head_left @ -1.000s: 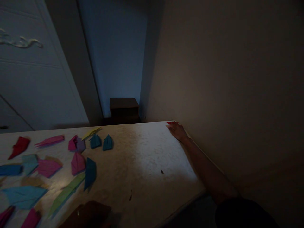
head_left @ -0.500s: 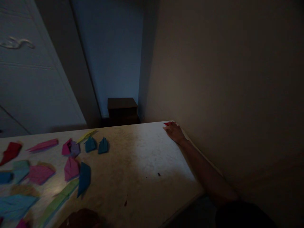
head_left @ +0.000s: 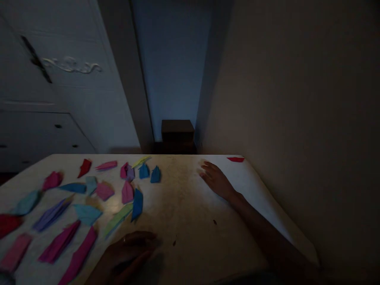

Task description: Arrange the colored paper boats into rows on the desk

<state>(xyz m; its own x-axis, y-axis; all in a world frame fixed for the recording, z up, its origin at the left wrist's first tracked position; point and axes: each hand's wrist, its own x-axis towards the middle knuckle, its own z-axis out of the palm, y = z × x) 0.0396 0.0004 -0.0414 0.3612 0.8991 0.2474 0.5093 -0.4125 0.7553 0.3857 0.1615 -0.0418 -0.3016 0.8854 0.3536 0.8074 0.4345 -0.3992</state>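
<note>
My right hand (head_left: 218,180) reaches over the far part of the white table (head_left: 190,213), fingers stretched and apart, holding nothing. Beyond it, to the right, a red folded paper piece (head_left: 236,159) lies at the far right corner, apart from the hand. At the near edge, my left hand (head_left: 127,253) hovers low with a ring on one finger, fingers loosely bent and nothing seen in them. Closest to it are a magenta folded paper (head_left: 80,257), a green paper strip (head_left: 118,219) and a dark blue folded paper (head_left: 137,205).
Several more folded papers in pink, blue, purple and red spread over the table's left half, among them a small blue one (head_left: 155,174). A wall (head_left: 285,118) runs along the right side. Behind stand a white cabinet (head_left: 77,43) and a low brown box (head_left: 178,126).
My right hand has let go of the red paper at the far corner and drawn back to the left. My left hand has come further into view. The camera has turned left.
</note>
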